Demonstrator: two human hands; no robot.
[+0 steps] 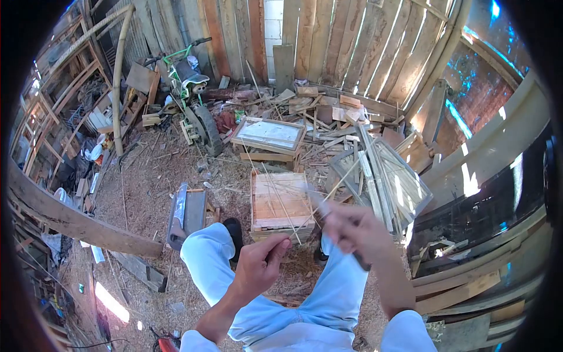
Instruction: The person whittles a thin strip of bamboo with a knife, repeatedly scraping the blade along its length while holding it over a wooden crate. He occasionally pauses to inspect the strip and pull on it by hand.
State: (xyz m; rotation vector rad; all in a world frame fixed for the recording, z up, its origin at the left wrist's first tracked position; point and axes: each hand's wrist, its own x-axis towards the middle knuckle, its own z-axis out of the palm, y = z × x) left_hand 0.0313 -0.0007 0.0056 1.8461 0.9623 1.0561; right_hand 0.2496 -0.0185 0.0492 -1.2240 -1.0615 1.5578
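Note:
My left hand (263, 261) is closed, thumb against fingers, on a thin wooden strip (335, 189) that slants up to the right. My right hand (359, 232), smeared by motion, is wrapped round a knife (317, 200). Its blurred blade points up and left, close to the strip, and the dark handle end shows below the fist. Beyond both hands, between my knees, stands a low wooden box (281, 196) with a light plank top. Another long thin strip (273, 190) lies slantwise over it.
A dark tray-like case (189, 212) is by my left knee. Farther back lie a framed panel (270, 134) and heaps of scrap wood (334, 114). A green bike (190, 88) stands back left, mesh frames (404, 182) lean right, and a beam (82, 217) crosses at left.

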